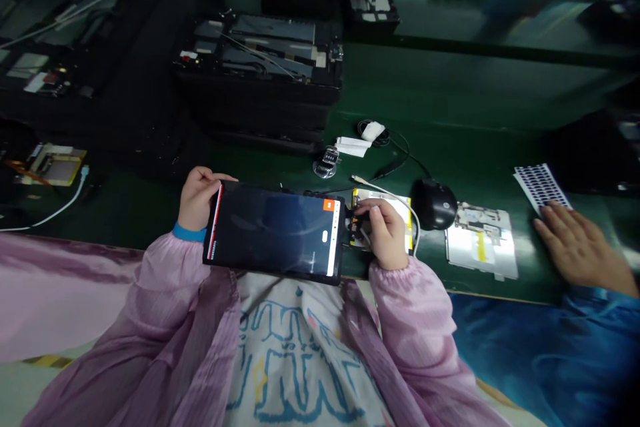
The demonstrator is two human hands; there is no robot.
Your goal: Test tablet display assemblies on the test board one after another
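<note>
A lit tablet screen (275,230) with a dark display, an orange square and a white strip at one end is tilted slightly at the bench's front edge. My left hand (196,197) grips its left end, the thumb along the top corner. Beside its right end lies a circuit board with a white and yellow battery pack (404,203). My right hand (385,230) is over that board, fingers bent and pinched near the parts by the screen's edge; what they hold is hidden. A white cable (385,188) loops around this hand.
Stacks of dark tablet parts (265,53) stand behind. A round black device (434,205) and a silver metal plate (483,243) lie to the right. Further right, a co-worker's hand (583,243) touches a sticker sheet (540,187). A metal stamp-like object (327,163) stands behind the screen.
</note>
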